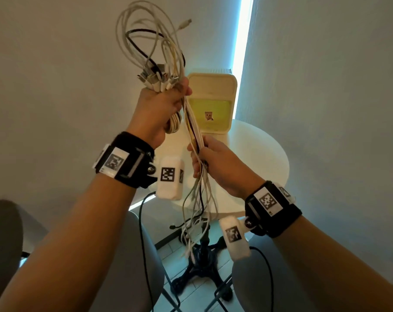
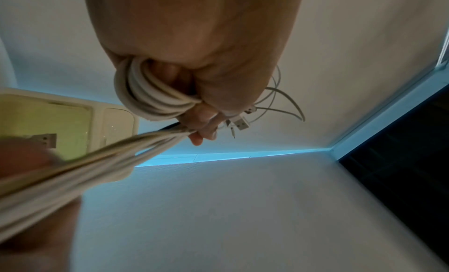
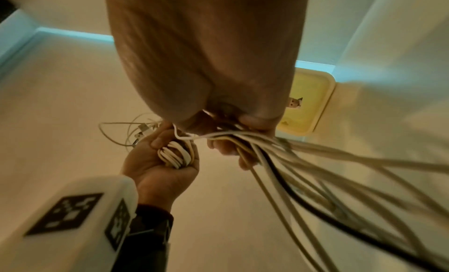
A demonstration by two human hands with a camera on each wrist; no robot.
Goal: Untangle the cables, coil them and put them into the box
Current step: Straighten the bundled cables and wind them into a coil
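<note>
1. Nearest to us in the head view are our two forearms, each with a black strap and a white tagged camera block at the wrist.
2. Our right hand is the lower one. Its fingers are curled round the straight run of the cables – mostly white, one black, one yellowish – and below that grip the loose ends hang down in a messy tangle in front of the table's dark foot.
3. Our left hand is higher up and clamped tight on the same bundle. From the left wrist view we can see a small white coil wrapped up inside the fist, with a USB plug poking out past the fingers.
4. Above the left fist a bunch of plugs sticks out, and big loops of cable arc up over it, so the cables are all in the air between our hands.
5. Further back, the box stands on the round white table – cream, lid tipped up, yellow-green inside with a little picture on it.
6. Behind that it's plain wall, with a bright blue-white strip of light running up it.
</note>
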